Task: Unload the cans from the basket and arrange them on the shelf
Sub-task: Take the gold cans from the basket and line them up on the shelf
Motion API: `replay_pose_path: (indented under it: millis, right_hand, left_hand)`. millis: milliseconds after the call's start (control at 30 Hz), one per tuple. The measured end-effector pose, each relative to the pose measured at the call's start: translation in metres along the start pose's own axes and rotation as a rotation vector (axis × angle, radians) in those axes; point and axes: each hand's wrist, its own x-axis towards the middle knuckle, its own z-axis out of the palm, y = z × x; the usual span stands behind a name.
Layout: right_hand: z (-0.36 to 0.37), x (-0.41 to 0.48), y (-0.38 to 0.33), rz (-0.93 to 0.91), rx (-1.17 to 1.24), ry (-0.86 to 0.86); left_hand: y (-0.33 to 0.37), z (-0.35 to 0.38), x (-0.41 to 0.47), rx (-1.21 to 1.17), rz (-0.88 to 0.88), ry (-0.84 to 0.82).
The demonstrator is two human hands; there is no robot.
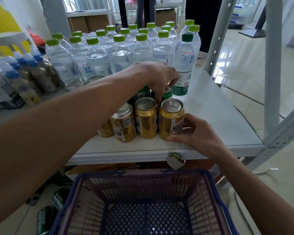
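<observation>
Basket (143, 200) nearest camera, below shelf (210, 116) edge, no cans visible inside. Gold can (171, 121) upright at shelf front, rightmost of gold row; right hand (197, 131) wrapped around its right side, thumb at base, fingers on label. Second gold can (146, 117) just beside, third gold can (125, 122) further left, tilted. Green can (166, 94) behind gold row; left hand (153, 77) arched over it, fingertips pinching its top. Green-capped water bottles (120, 48) crowded behind.
</observation>
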Motion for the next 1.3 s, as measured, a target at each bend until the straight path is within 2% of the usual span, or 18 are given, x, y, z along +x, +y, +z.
replay_pose_path:
  millis: [167, 233, 300, 367, 433, 500, 567, 633, 700, 800, 867, 1033, 1300]
  right_hand:
    - [0.001, -0.001, -0.001, -0.005, -0.023, 0.009]
    - [0.002, -0.003, -0.001, -0.01, -0.04, 0.018]
    - [0.003, -0.005, -0.002, -0.012, -0.053, 0.038]
    - [0.003, -0.006, -0.003, -0.015, -0.08, 0.048]
    - [0.005, -0.007, -0.007, -0.015, -0.111, 0.057]
    - [0.01, -0.009, -0.012, -0.014, -0.134, 0.08]
    - [0.015, -0.012, -0.015, -0.025, -0.16, 0.129]
    - [0.02, -0.015, -0.018, -0.033, -0.195, 0.172]
    - [0.029, -0.016, -0.019, -0.02, -0.21, 0.199]
    - [0.048, -0.016, -0.017, 0.015, -0.231, 0.25]
    - [0.058, -0.017, -0.019, 0.041, -0.276, 0.321]
    - [0.066, -0.011, -0.023, 0.11, -0.332, 0.417]
    - [0.07, -0.008, -0.038, 0.184, -0.316, 0.421]
  left_hand:
    - [0.001, -0.01, -0.003, 0.017, -0.003, -0.073]
    - [0.001, -0.018, -0.007, -0.027, -0.001, -0.109]
    - [-0.002, -0.023, -0.02, -0.136, 0.018, -0.064]
    - [-0.008, -0.018, -0.048, -0.297, 0.049, 0.175]
    - [-0.023, 0.001, -0.086, -0.474, 0.002, 0.618]
    - [-0.044, 0.03, -0.129, -0.632, -0.13, 1.022]
    - [-0.069, 0.067, -0.165, -0.751, -0.329, 1.244]
    - [-0.091, 0.109, -0.191, -0.849, -0.569, 1.347]
    - [-0.104, 0.15, -0.205, -0.976, -0.74, 1.281]
    - [-0.11, 0.181, -0.204, -1.271, -0.79, 1.054]
    - [-0.115, 0.187, -0.199, -1.362, -0.72, 0.997]
    - [-0.125, 0.203, -0.192, -1.299, -0.502, 0.938]
    - [-0.152, 0.213, -0.193, -1.33, -0.347, 0.82]
